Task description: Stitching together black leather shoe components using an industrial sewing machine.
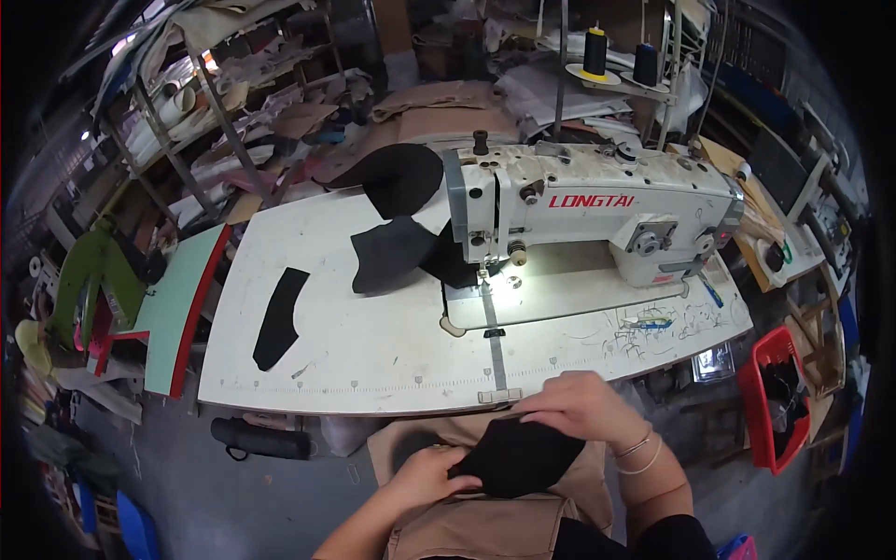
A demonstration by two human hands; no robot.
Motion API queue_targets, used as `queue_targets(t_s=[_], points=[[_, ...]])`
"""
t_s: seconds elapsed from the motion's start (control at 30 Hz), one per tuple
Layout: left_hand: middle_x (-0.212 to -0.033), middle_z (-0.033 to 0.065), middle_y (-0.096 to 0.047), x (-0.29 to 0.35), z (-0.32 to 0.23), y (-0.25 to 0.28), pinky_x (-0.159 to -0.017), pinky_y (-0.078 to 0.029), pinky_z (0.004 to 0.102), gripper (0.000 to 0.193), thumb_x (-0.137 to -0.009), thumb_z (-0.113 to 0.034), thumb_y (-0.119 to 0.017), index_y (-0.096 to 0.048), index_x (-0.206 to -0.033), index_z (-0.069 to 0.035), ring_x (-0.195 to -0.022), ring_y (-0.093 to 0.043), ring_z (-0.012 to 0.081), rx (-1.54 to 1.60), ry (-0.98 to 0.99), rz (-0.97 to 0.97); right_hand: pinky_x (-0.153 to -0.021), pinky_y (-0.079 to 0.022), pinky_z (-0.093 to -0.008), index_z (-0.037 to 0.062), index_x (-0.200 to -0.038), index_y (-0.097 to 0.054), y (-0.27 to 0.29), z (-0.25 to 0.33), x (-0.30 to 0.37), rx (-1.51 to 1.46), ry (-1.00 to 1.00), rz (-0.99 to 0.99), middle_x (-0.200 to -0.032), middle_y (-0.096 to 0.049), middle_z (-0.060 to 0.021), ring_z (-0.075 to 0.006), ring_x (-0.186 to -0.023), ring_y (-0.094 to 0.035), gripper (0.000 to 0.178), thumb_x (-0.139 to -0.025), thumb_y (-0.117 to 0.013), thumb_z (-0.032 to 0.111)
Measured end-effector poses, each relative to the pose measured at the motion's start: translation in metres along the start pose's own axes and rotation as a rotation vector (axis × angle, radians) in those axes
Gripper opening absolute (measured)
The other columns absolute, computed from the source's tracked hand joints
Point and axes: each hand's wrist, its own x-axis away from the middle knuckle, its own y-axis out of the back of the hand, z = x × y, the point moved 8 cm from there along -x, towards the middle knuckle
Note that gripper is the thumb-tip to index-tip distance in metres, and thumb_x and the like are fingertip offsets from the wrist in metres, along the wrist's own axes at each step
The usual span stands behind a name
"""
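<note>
White tabletop (373, 341), black fabric (532, 459) in hands (581, 406)

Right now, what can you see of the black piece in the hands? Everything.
The black piece looks like matte, dark fabric, thin and with a curved outline; no print shows on the side in view, and the weave is too fine to make out. It is held between both hands, in front of the table: the left hand pinches its left end, the right hand its upper edge. Brown cloth lies below; whether they touch, I can't tell.
</note>
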Motion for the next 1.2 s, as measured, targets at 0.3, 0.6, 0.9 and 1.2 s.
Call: queue_targets(t_s=[0.3, 0.6, 0.9, 1.2], points=[[-0.082, 0.0056, -0.065, 0.019, -0.018, 0.05, -0.069, -0.049, 0.0319, 0.027, -0.081, -0.017, -0.066, -0.062, -0.106, -0.008, -0.077, -0.063, 0.0223, 0.064, -0.144, -0.09, -0.051, -0.042, -0.0308, 0.0141, -0.088, -0.071, 0.062, -0.011, 0.023, 0.185, -0.11, -0.149, -0.059, -0.056, -0.0037, -0.021, -0.054, -0.053, 0.018, -0.071, -0.075, 0.016], [-0.085, 0.0034, -0.066, -0.023, 0.145, 0.238, -0.072, -0.049, 0.0247, 0.019, -0.085, -0.013, -0.063, -0.065, -0.1, -0.002, -0.079, -0.059, 0.0091, 0.433, 0.281, -0.595, -0.052, -0.04, -0.0322, 0.0106, -0.083, -0.071, 0.088, 0.002, 0.007, 0.256, -0.063, -0.038, -0.056, -0.052, -0.0054, -0.0229, -0.054, -0.053, 0.015, -0.067, -0.073, 0.01], [-0.111, 0.0184, -0.062, -0.031, 0.265, 0.34, -0.088, -0.049, 0.0391, 0.074, -0.063, -0.029, -0.081, -0.049, -0.125, -0.006, -0.101, -0.059, 0.0336, -0.395, 0.828, -0.927, -0.074, -0.044, -0.0336, 0.0148, -0.08, -0.072, 0.118, 0.063, 0.029, 0.402, -0.019, -0.075, -0.071, -0.064, 0.0023, -0.0185, -0.073, -0.059, 0.02, -0.061, -0.071, 0.01], [-0.089, 0.0046, -0.067, -0.042, 0.094, 0.245, -0.072, -0.05, 0.0286, 0.032, -0.069, -0.004, -0.075, -0.064, -0.099, 0.001, -0.077, -0.061, 0.0124, 0.546, 0.279, -0.243, -0.074, -0.046, -0.0319, 0.0163, -0.06, -0.068, 0.171, 0.09, 0.051, -0.07, 0.278, -0.104, -0.061, -0.066, 0.0012, -0.0102, -0.056, -0.061, 0.028, -0.085, -0.057, 0.017]])
